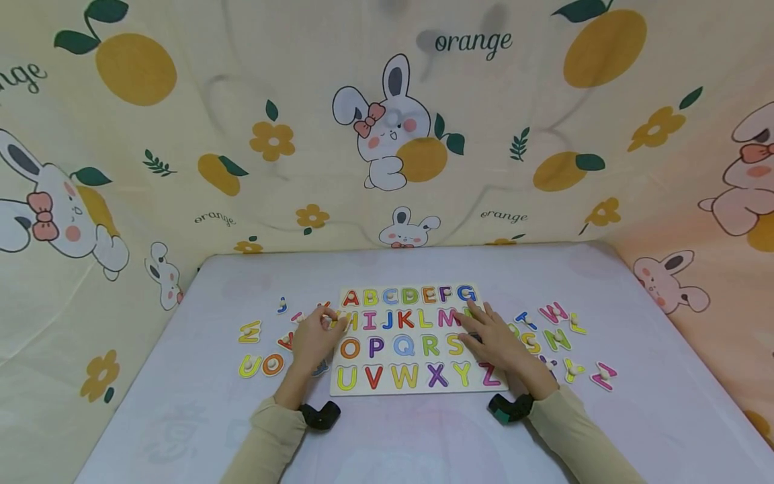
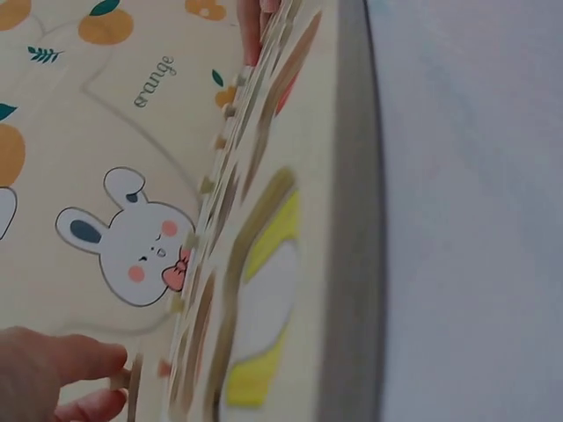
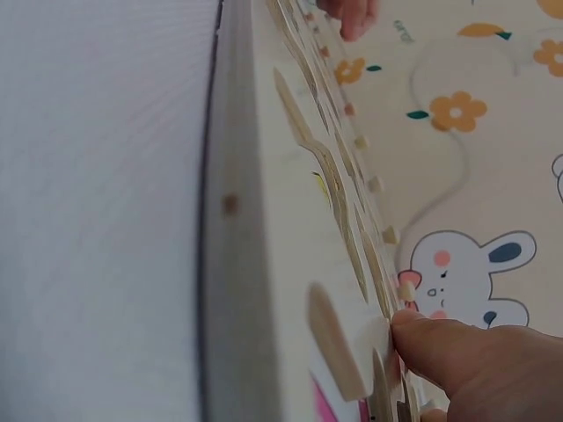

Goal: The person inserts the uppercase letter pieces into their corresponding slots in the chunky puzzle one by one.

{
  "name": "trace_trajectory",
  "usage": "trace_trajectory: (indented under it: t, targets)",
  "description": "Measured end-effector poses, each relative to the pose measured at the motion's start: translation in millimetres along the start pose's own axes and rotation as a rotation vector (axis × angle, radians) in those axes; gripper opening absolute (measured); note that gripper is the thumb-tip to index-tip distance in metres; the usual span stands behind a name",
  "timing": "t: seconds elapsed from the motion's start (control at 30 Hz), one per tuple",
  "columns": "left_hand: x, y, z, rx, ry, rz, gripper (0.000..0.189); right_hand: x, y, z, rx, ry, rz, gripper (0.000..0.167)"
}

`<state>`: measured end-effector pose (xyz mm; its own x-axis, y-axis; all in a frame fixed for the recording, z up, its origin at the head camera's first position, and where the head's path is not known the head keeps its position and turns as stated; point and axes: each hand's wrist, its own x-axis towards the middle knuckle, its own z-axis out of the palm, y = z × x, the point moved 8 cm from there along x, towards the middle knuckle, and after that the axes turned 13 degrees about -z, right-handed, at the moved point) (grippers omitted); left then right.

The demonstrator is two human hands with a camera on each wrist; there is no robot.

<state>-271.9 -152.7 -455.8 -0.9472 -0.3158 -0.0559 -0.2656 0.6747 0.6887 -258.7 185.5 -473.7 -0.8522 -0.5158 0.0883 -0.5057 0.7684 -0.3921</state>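
Note:
A wooden alphabet puzzle board (image 1: 387, 391) lies on the table, printed A to Z in four rows. Knobs stand on the top-row letters, such as the red A (image 1: 351, 298). My left hand (image 1: 314, 334) is at the board's left edge by the yellow H; thumb and finger pinch the knob of a letter piece (image 2: 134, 391), seen edge-on in the left wrist view. Over the right side lies my right hand (image 1: 497, 336), fingers spread and covering the end of the second row near M. In the right wrist view, its thumb (image 3: 440, 347) rests at the board's surface.
Loose knobbed letters lie left of the board, among them a yellow U (image 1: 249, 366) and an orange O (image 1: 273, 365). Several more lie to the right, including a pink W (image 1: 553, 312) and a green N (image 1: 557, 339). A patterned curtain (image 1: 484, 121) hangs behind the table.

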Motion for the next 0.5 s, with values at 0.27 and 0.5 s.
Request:
trace_trajectory:
  t: [0.27, 0.5]
  targets:
    - [2.1, 3.0, 12.5, 0.052, 0.008, -0.034, 0.025, 0.1, 1, -1, -0.003, 0.018, -0.003, 0.052]
    - [3.5, 2.1, 17.3, 0.073, -0.008, -0.075, 0.024, 0.0, 2, 1, -0.004, 0.002, 0.009, 0.052]
